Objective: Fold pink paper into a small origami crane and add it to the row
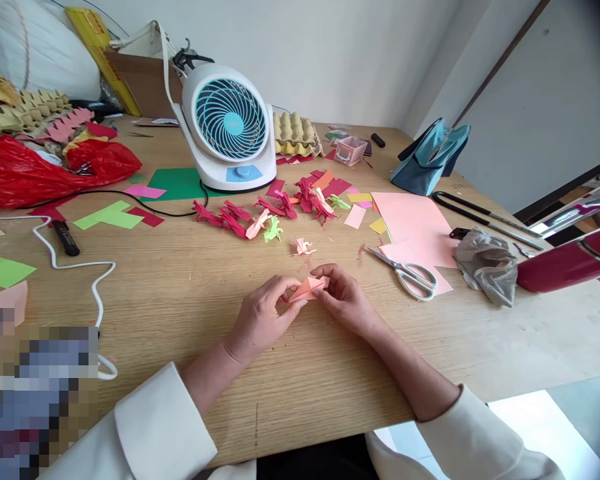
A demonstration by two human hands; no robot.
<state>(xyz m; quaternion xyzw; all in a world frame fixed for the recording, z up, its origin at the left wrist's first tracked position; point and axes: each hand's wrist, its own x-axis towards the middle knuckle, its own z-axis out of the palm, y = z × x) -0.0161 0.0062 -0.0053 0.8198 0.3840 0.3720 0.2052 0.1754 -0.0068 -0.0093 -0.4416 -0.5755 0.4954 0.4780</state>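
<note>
A small piece of folded pink-orange paper (309, 287) is held just above the wooden table, between my two hands. My left hand (265, 310) pinches its left end between thumb and fingers. At the other end, my right hand (346, 297) grips it the same way, its fingertips partly covering the paper. Beyond my hands lies a small pale pink paper figure (303, 247). Further back, several dark red folded figures (235, 219) stand in a row, along with a light green one (273, 229). White-handled scissors (414, 280) rest to the right on pink paper (415, 223).
A white fan (230, 120) stands at the back. At left are a red plastic bag (55, 170), a white cable (97, 293), a black marker (65, 238) and green paper (7, 271). A crumpled grey bag (485, 263), a dark red bottle (565, 261) and a blue bag (430, 160) are at right.
</note>
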